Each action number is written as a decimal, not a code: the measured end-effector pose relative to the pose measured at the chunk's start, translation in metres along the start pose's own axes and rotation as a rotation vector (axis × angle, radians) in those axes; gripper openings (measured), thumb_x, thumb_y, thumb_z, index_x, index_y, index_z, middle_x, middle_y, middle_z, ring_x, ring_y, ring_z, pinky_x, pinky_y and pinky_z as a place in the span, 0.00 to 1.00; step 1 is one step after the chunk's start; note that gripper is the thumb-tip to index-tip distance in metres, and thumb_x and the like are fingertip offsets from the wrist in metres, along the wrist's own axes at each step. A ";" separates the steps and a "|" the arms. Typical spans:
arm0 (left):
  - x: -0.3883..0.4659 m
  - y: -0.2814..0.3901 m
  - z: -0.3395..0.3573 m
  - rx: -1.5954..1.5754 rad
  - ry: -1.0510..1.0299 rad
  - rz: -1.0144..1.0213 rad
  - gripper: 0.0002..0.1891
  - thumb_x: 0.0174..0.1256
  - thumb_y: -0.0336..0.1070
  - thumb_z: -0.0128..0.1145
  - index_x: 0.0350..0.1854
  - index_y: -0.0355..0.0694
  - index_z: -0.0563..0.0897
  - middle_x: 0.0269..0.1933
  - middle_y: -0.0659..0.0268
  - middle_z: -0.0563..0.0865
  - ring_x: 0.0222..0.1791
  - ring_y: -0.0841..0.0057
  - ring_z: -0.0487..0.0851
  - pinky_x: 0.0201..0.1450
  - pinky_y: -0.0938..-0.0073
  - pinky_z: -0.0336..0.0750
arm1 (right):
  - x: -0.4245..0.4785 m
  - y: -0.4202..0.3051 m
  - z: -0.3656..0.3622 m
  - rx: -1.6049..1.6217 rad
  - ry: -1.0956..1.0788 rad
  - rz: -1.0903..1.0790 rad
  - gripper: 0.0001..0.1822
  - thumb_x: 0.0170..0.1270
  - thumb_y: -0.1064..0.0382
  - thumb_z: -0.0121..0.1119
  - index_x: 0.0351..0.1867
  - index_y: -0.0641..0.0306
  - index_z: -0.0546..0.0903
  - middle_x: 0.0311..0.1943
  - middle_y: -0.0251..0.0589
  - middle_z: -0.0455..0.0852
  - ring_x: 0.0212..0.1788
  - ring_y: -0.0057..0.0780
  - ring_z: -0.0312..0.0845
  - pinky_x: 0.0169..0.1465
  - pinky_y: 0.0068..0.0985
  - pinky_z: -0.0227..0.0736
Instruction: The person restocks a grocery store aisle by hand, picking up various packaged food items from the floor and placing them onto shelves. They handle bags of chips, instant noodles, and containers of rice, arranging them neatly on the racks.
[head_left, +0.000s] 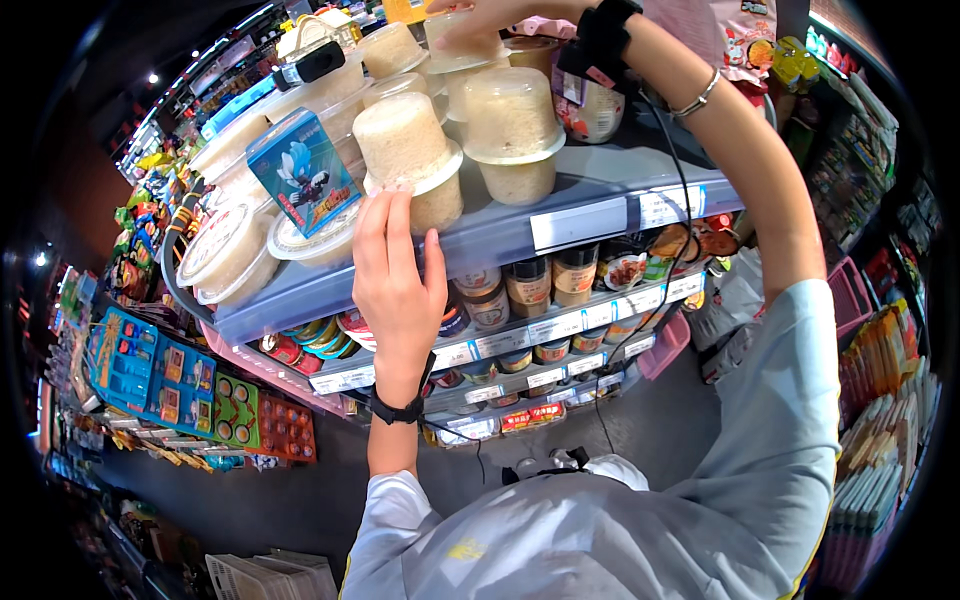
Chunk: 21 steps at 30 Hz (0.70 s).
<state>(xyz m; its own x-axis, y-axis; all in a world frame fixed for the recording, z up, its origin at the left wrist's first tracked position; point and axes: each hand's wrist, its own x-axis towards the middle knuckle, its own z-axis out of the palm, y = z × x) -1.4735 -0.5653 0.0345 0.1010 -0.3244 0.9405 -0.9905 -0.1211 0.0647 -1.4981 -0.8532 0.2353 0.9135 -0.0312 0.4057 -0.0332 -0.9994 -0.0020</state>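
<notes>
My left hand (397, 259) is raised at the front edge of the shelf (480, 244), its fingertips against the rim of a stacked pair of clear plastic tubs (409, 142) filled with pale, crumb-like food. The thumb stands apart from the fingers. Further back, my right hand (487, 21) reaches over the top of another tub (463, 46); the frame's edge cuts off part of it, so its grip is unclear. Between the hands stands a further tub stack (514, 135). Left of my left hand, a blue printed box (304, 172) leans on a lidded round tub (315, 236).
More lidded tubs (225, 244) crowd the shelf's left end, inside a dark curved rail (174, 262). Jars (529, 285) line the shelf below. A black cable (671, 165) hangs from my right wrist across the shelf front. Pink baskets (666, 345) stick out at the right.
</notes>
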 end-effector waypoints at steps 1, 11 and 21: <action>0.000 -0.002 -0.003 0.007 -0.003 -0.004 0.26 0.61 0.25 0.62 0.64 0.37 0.76 0.63 0.53 0.77 0.64 0.53 0.76 0.64 0.58 0.71 | 0.011 -0.009 -0.003 -0.019 -0.027 -0.032 0.37 0.60 0.43 0.65 0.63 0.68 0.76 0.55 0.54 0.84 0.55 0.44 0.81 0.57 0.33 0.75; 0.000 -0.002 0.000 -0.013 -0.019 -0.014 0.26 0.60 0.25 0.63 0.63 0.36 0.76 0.61 0.55 0.78 0.64 0.55 0.76 0.63 0.60 0.73 | 0.156 0.017 -0.004 -0.121 -0.565 0.046 0.49 0.61 0.38 0.65 0.78 0.56 0.57 0.75 0.47 0.63 0.73 0.47 0.63 0.68 0.48 0.68; 0.000 -0.003 0.000 -0.014 -0.017 -0.003 0.26 0.59 0.26 0.64 0.62 0.37 0.77 0.61 0.56 0.78 0.63 0.55 0.77 0.62 0.60 0.74 | 0.144 -0.012 0.000 -0.145 -0.697 0.156 0.51 0.54 0.36 0.70 0.75 0.53 0.60 0.69 0.47 0.71 0.61 0.43 0.76 0.59 0.41 0.75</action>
<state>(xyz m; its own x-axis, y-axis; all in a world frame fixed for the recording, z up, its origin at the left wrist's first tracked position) -1.4704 -0.5649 0.0348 0.1053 -0.3402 0.9344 -0.9914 -0.1091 0.0720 -1.3658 -0.8461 0.2934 0.9383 -0.2214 -0.2658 -0.1933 -0.9728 0.1280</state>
